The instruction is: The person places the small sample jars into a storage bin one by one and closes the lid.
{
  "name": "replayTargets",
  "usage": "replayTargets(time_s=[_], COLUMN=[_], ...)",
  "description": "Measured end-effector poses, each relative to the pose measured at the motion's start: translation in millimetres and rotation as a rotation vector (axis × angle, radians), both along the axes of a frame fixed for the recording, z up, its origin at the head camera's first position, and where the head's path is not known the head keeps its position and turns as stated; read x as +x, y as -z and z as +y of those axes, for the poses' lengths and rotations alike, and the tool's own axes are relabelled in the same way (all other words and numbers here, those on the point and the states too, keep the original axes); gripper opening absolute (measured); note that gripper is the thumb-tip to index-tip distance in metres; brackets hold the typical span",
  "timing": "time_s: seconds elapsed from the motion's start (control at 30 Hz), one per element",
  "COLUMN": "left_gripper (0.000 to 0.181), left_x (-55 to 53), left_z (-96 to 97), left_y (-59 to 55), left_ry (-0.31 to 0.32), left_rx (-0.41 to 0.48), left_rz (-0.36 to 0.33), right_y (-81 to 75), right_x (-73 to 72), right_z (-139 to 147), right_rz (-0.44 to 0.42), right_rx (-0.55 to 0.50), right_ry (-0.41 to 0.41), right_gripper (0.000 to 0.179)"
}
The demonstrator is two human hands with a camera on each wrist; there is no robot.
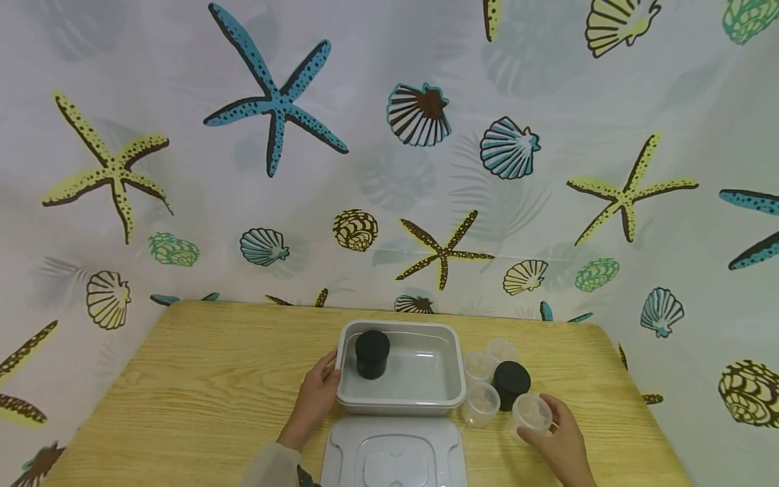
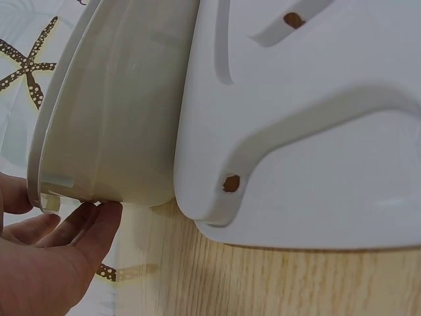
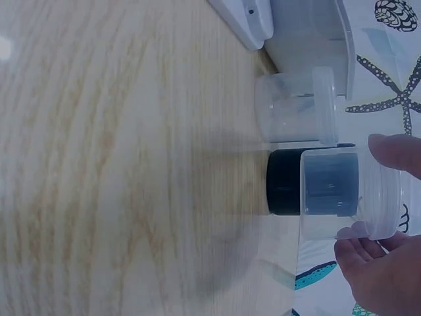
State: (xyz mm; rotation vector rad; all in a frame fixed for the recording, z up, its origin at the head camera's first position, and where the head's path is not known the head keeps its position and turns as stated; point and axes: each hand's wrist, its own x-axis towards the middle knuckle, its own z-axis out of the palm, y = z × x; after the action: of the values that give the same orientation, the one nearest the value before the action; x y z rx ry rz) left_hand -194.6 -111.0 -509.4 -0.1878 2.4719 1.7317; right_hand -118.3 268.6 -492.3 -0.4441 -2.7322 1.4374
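right wrist: clear round jar (image 3: 334, 197), seemingly lidded

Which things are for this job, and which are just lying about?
Probably for the job:
grey box, gripped by the left hand
clear jar, held by the right hand
black jar inside the box
three other clear jars
another black jar
grey lid

Just around:
wooden table
patterned cloth

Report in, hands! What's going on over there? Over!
Left hand gripping pale bin. Right hand holding clear jar. Black jar inside bin. Second black jar, another clear jar between right hand and bin.
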Motion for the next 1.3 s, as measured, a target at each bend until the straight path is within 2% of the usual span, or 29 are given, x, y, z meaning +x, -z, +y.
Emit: replayTargets(time_s=[0.43,0.87,1.3], left_gripper=[0.047,0.047,0.046], left_x=[-1.8,-0.8,-1.2], left_z=[-0.6,-1.0,-0.4], left_y=[2.7,2.3,2.8], left_ry=[-0.003,0.001,-0.011], left_rx=[0.006,0.007,-0.001], left_rz=[0.027,0.015,0.029], right_y=[-17.9,-37.0,-51.8], right_x=[0.1,-3.0,-13.7], right_z=[-4.4,-7.8,-18.9], right_rz=[-0.006,0.006,0.043], right_rx=[-0.052,-0.113,-0.086], right_ry=[-0.007,-0.014,-0.039], right_gripper=[0.075,0.075,0.073])
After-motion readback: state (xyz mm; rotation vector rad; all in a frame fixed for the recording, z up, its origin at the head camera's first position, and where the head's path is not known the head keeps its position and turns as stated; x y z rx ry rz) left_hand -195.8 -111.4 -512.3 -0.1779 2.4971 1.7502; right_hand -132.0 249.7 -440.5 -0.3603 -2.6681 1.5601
